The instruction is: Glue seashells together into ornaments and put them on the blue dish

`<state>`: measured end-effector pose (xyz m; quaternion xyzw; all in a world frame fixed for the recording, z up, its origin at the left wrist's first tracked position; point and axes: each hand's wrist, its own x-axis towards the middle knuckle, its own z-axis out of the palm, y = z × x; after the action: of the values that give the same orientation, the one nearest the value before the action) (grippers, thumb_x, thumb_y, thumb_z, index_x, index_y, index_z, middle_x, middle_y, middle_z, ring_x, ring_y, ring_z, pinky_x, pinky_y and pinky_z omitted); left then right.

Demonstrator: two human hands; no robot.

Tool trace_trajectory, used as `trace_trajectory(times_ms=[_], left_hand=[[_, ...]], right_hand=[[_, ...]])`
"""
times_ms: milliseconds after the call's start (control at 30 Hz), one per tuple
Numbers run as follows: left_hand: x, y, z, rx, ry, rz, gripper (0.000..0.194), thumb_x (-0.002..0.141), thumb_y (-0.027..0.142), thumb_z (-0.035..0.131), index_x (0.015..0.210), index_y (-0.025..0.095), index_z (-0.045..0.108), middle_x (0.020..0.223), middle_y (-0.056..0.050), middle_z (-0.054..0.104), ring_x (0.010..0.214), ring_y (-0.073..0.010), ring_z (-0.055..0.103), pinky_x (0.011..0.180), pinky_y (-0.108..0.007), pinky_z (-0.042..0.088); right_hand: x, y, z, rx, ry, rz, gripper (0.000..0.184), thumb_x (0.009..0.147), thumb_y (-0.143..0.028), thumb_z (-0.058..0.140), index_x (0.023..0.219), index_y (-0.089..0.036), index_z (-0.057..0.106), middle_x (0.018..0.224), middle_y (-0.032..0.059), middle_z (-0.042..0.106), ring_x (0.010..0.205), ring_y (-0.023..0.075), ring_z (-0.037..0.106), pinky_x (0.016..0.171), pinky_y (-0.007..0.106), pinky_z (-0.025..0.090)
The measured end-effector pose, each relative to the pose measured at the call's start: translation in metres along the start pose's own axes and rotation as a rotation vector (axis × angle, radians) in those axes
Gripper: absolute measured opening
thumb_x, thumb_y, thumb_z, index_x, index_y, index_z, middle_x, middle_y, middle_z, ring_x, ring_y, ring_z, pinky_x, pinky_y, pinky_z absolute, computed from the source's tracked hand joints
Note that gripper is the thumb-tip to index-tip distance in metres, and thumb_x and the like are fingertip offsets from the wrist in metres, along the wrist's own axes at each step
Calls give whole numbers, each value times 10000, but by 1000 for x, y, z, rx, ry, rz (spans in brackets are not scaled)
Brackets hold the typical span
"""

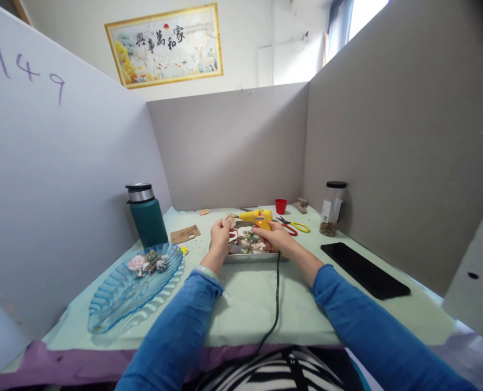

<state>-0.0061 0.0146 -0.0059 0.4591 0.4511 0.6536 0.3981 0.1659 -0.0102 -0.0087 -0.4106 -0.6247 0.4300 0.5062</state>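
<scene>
My right hand point(274, 234) is wrapped round the handle of a yellow hot glue gun point(258, 216), its nozzle pointing left. Pinched in the fingers of my left hand point(220, 234) is a small whitish piece with reddish marks point(228, 219), right at the nozzle tip; its exact kind is too small to make out. Below both hands lies a shallow metal-edged tray point(249, 258) filled with shells point(249, 239) and white cut-out shapes. From the gun a black cord point(277, 293) runs down over the table's front edge.
A blue shell-shaped glass dish point(123, 296) holding several shells and a green bottle point(146, 217) stand left, near a brown card point(185, 234). Behind my right hand are a red cup point(281, 206) and yellow-handled pliers point(299, 226). A clear jar point(331, 210) and black phone-like slab point(363, 270) are right. Partitions enclose the table.
</scene>
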Motion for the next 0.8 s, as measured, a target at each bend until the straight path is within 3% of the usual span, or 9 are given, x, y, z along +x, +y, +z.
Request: trace_trajectory(times_ms=[167,500,800], left_hand=[[0,0,0,30,12,39,145,724,222,592,851,158,623,770,-18,604,614,-95,511,518,-184,426],[1,-2,-1,91,31,98,194,731,287,636,866,152,667,751,-18,615,627,-105,510,524,-182,414],[2,-1,1,81,63,15,134,735,214,626,835,134,664,729,-38,632,580,-100,518,498,-187,415]], right_hand=[[0,1,1,4,-1,21,309,697,-435,696,716,-187,513,476,-69,443,351,58,349,323,200,291],[1,3,2,-32,12,-6,313,686,-442,706,781,-175,571,493,-62,452,370,60,353,328,196,271],[1,2,2,-67,69,-25,320,685,-455,694,752,-175,554,504,-63,454,393,63,372,354,194,282]])
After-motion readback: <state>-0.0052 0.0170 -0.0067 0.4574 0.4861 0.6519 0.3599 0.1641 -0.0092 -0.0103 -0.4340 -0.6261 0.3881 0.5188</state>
